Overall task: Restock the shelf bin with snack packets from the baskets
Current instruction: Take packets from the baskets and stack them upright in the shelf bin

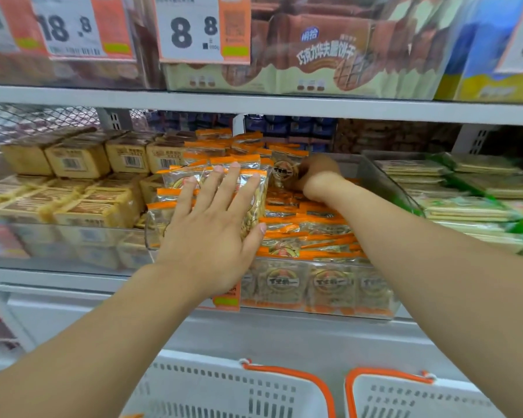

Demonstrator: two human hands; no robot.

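At bottom edge, two white baskets (224, 390) (405, 396) with orange handles sat below shelf. Above, clear bin (384, 188) held orange-edged snack packets (299, 233). Left hand (215, 224) lay flat, fingers spread, pressing upright packets. Farther back, right hand (314, 176) seemed curled round one packet (284, 173), fingers mostly hidden.

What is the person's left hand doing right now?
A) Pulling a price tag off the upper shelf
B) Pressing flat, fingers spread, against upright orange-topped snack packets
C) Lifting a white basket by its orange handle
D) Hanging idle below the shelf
B: the left hand lies with straight, spread fingers against the upright snack packets at the left side of the clear shelf bin, while the baskets sit untouched below.
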